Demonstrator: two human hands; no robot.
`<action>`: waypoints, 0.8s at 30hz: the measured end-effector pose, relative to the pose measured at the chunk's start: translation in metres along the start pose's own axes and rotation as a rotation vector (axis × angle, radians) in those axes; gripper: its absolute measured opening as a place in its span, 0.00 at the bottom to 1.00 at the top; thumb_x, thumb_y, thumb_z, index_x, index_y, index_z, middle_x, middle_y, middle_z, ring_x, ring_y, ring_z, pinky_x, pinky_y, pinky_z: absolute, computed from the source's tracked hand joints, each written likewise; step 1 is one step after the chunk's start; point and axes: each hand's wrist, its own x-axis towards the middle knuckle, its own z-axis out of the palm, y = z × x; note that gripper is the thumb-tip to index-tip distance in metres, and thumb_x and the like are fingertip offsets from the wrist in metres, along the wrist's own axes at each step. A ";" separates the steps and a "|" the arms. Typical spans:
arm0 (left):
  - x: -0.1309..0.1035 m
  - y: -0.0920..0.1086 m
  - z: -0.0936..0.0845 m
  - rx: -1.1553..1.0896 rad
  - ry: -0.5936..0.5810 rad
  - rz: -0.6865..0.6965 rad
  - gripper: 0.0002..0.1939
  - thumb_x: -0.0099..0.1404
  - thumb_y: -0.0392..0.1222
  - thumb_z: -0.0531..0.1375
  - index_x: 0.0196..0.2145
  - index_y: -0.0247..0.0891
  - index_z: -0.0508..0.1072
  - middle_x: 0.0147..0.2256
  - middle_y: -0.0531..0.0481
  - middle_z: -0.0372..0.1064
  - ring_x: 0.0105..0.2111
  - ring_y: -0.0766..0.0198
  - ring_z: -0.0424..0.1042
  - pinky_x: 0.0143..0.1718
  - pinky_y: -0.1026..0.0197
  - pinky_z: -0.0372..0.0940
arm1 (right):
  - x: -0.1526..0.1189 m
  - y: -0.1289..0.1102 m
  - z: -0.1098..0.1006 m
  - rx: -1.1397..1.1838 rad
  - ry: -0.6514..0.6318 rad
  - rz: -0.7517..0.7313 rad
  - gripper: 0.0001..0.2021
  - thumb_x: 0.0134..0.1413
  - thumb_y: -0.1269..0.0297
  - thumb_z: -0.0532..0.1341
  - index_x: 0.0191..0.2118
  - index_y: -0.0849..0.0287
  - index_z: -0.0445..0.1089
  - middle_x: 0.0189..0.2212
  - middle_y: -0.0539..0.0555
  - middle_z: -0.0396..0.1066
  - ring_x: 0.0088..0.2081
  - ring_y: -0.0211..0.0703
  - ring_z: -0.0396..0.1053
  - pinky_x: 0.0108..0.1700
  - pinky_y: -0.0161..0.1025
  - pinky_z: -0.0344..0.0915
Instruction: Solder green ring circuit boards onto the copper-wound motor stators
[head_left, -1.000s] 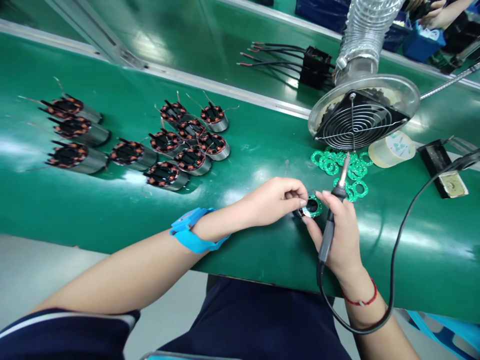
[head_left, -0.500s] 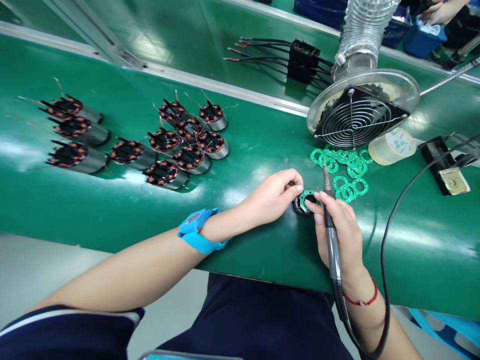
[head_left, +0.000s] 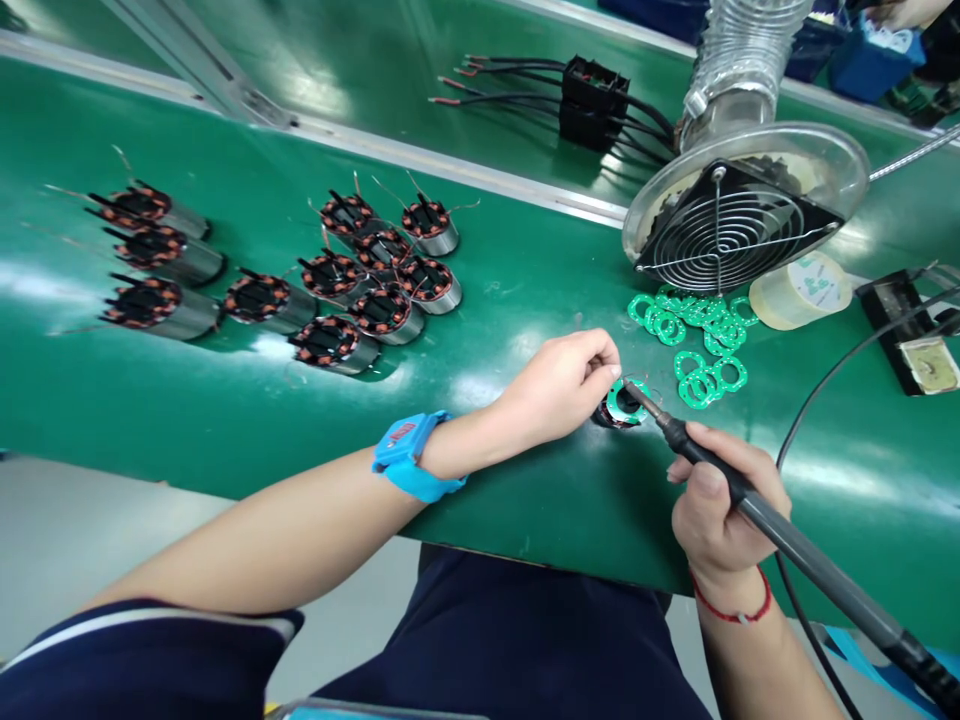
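1. A wound motor core (head_left: 619, 421) topped by a green ring board (head_left: 614, 402) sits on the green table (head_left: 525, 510), in front of the person, between the two hands.
2. The left hand (head_left: 562, 388) has thumb and fingertips closed in a pinch at the board's upper left edge; whether a fine wire is between them is too small to tell. A blue wristband (head_left: 411, 462) circles that wrist.
3. The right hand (head_left: 727, 505) grips a soldering iron (head_left: 817, 573), its tip angled over the ring board; contact is unclear. A red bracelet (head_left: 739, 606) is on that wrist.
4. Just beyond, loose green rings (head_left: 697, 385) lie overlapping, below a round fan grille (head_left: 724, 235) on a clear duct (head_left: 742, 70).
5. To their right are a pale cylinder (head_left: 795, 292) and a black stand (head_left: 892, 320).
6. Eleven wound cores (head_left: 384, 312) stand to the left.
7. At the back, a black block (head_left: 592, 105) trails wires.
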 end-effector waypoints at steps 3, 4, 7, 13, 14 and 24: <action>0.001 0.000 0.001 -0.012 0.006 -0.011 0.07 0.64 0.29 0.56 0.29 0.35 0.67 0.25 0.56 0.64 0.26 0.69 0.62 0.29 0.65 0.55 | 0.000 0.000 -0.001 -0.022 -0.024 -0.001 0.12 0.64 0.56 0.57 0.44 0.55 0.73 0.29 0.52 0.75 0.26 0.42 0.75 0.29 0.43 0.74; 0.001 -0.001 0.001 -0.013 0.008 -0.013 0.07 0.64 0.29 0.56 0.28 0.35 0.67 0.25 0.57 0.64 0.25 0.70 0.61 0.29 0.65 0.55 | -0.001 -0.001 -0.001 -0.023 -0.032 -0.002 0.12 0.64 0.56 0.57 0.45 0.55 0.73 0.29 0.52 0.75 0.25 0.42 0.75 0.28 0.42 0.74; 0.001 0.000 0.002 0.000 0.012 -0.021 0.07 0.64 0.29 0.56 0.28 0.35 0.66 0.24 0.57 0.63 0.25 0.70 0.61 0.29 0.64 0.55 | 0.000 -0.002 0.000 0.014 -0.004 -0.018 0.11 0.63 0.59 0.60 0.47 0.53 0.74 0.31 0.51 0.76 0.24 0.40 0.74 0.27 0.41 0.73; 0.002 0.003 0.004 0.032 0.023 -0.004 0.08 0.63 0.29 0.55 0.27 0.37 0.64 0.24 0.56 0.62 0.26 0.69 0.61 0.29 0.64 0.55 | 0.006 -0.002 0.011 0.014 -0.053 0.146 0.22 0.64 0.67 0.58 0.63 0.49 0.60 0.47 0.55 0.77 0.46 0.47 0.78 0.49 0.50 0.75; 0.003 0.002 0.005 0.028 0.023 -0.004 0.08 0.63 0.29 0.55 0.27 0.37 0.64 0.24 0.56 0.62 0.26 0.68 0.61 0.29 0.64 0.55 | 0.008 -0.001 0.012 -0.028 -0.108 0.179 0.23 0.63 0.66 0.59 0.63 0.50 0.59 0.49 0.56 0.76 0.50 0.49 0.76 0.53 0.53 0.73; -0.010 -0.019 0.000 0.020 -0.295 0.205 0.29 0.60 0.37 0.62 0.57 0.38 0.60 0.56 0.38 0.64 0.57 0.48 0.63 0.57 0.43 0.61 | 0.008 -0.003 0.016 -0.159 -0.255 0.282 0.25 0.61 0.58 0.62 0.62 0.51 0.59 0.50 0.59 0.74 0.51 0.52 0.75 0.53 0.55 0.71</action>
